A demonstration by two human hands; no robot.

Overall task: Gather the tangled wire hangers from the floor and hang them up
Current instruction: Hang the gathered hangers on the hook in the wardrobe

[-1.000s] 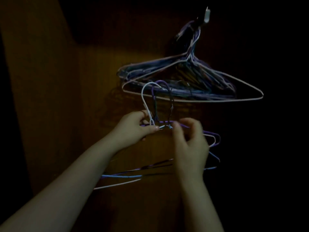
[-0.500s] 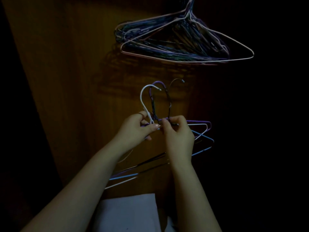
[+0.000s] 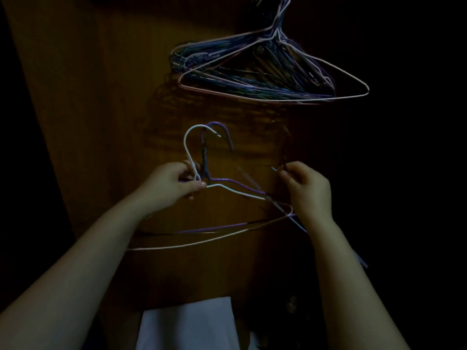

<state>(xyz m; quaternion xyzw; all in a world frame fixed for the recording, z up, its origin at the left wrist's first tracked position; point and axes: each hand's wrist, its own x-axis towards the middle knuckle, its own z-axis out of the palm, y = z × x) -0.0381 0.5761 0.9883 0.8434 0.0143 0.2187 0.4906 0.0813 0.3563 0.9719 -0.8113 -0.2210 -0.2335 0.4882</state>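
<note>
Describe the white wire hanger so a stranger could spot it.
Against the brown wooden panel, below the hanging bundle of coloured wire hangers, the left hand grips several hanger necks. The white wire hanger has the palest, leftmost hook, beside a purple hook.

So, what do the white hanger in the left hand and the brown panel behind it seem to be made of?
White hanger: probably thin metal wire with a smooth white coating; it holds a bent hook. Brown panel: likely wood or wood-look laminate, faint vertical grain; dim light leaves it open.

Dim home closet, wooden panel [image 3: 101, 122], bunch of hung wire hangers [image 3: 265, 72]
</note>
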